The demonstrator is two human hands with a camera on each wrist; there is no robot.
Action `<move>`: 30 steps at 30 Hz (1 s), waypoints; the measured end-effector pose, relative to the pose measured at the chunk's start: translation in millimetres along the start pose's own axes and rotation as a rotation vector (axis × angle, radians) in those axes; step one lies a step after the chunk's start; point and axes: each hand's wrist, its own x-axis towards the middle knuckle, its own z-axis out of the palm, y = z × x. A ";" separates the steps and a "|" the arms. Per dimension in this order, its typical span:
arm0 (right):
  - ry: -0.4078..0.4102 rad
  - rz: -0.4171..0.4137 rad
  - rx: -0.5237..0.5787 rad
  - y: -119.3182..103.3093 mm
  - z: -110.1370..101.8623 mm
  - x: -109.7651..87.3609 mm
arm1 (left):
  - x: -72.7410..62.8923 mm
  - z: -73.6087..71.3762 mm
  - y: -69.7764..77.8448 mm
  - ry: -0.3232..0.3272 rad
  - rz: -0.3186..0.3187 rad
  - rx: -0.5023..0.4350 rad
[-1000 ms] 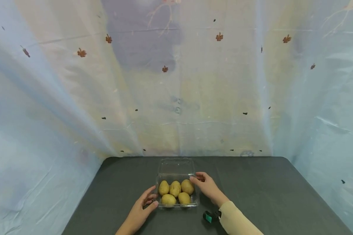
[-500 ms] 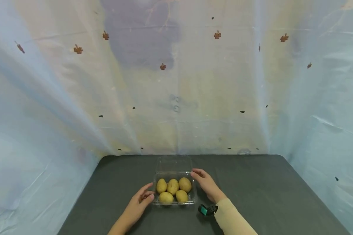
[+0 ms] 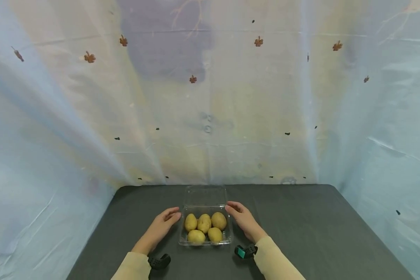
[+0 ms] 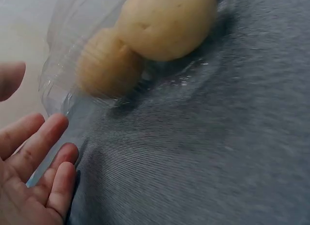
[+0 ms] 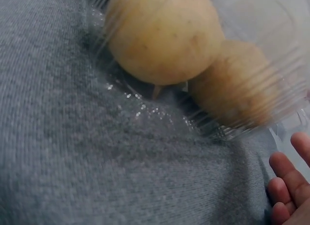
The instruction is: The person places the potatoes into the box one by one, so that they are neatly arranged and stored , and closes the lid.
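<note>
A clear plastic clamshell box point(image 3: 182, 242) stands on the dark table with its lid point(image 3: 205, 195) raised at the back. Inside lie several yellow potatoes point(image 3: 196, 237), seen close through the wall in both wrist views. My left hand point(image 3: 160, 226) is at the box's left side near the back corner, its relaxed fingers point(image 4: 43, 140) a little apart from the plastic. On the opposite side, my right hand point(image 3: 245, 221) has its fingertips by the back right corner of the rim. Whether they touch it cannot be made out. Relaxed right fingers point(image 5: 288, 174) show at the edge of the right wrist view.
The dark grey table point(image 3: 294, 229) extends to both sides of the box. Behind it and at the sides hangs a pale patterned curtain point(image 3: 252, 101). Black bands, one at the left wrist point(image 3: 160, 262) and one at the right wrist point(image 3: 245, 252), hang near the tabletop.
My left hand has moved away from me along the box's left side, and its sleeve and band have come into view. The right hand stays near the right rim. The potatoes keep their arrangement.
</note>
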 end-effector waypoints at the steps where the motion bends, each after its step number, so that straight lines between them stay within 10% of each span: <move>1: -0.001 0.001 0.000 1.3 -0.2 -0.1 | 2.9 0.3 -1.1 -0.009 -0.002 -0.001; 14: -0.030 0.008 0.047 0.9 -2.9 -0.3 | 15.7 -3.5 -5.7 -0.234 0.026 -0.101; 30: 0.028 -0.014 0.082 -0.9 -1.4 -2.6 | 12.4 4.2 -5.3 -0.191 0.031 -0.173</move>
